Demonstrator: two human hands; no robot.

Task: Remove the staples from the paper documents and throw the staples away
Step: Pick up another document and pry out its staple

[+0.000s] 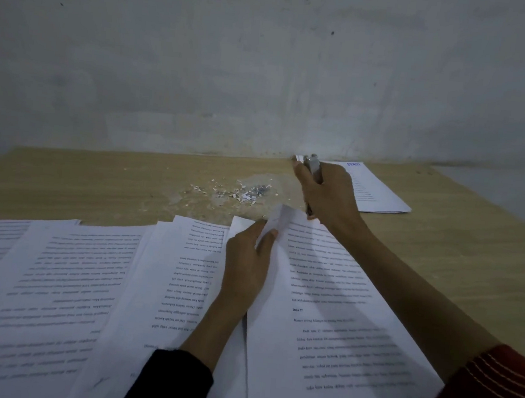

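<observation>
Left hand [246, 261] pinches the top-left corner of the document [335, 300]. Thumb on one side, fingers on the other, and the corner is lifted and curled off the page. Rest of the document lies flat, running from under this hand back toward the person. Printed text faces the person.

Right hand [328, 198] is past the left hand and a bit to its right, raised over the document's top edge. Fingers are curled round a tool [313, 165] in a fist grip. The silvery metal end sticks out of the top of the fist and a darker end shows below it. Tool type unclear, too dim. Can't tell if the tool touches the paper.

Staples [246, 192] sit in a small loose pile on the table [66, 181], just left of the right hand and beyond the left hand. They are mixed with white paper scraps and are apart from the document.

Left of the left hand are overlapping loose sheets [73, 277], some with text upside down to the person. The nearest one touches the wrist area.

Right of and behind the right hand is a neat stack [376, 189], close to the wall [234, 69]. It has a blue heading, unreadable.

Black sleeve [169, 381] on the left arm. Red striped sleeve [498, 394] on the right arm, resting over the document's right edge.
</observation>
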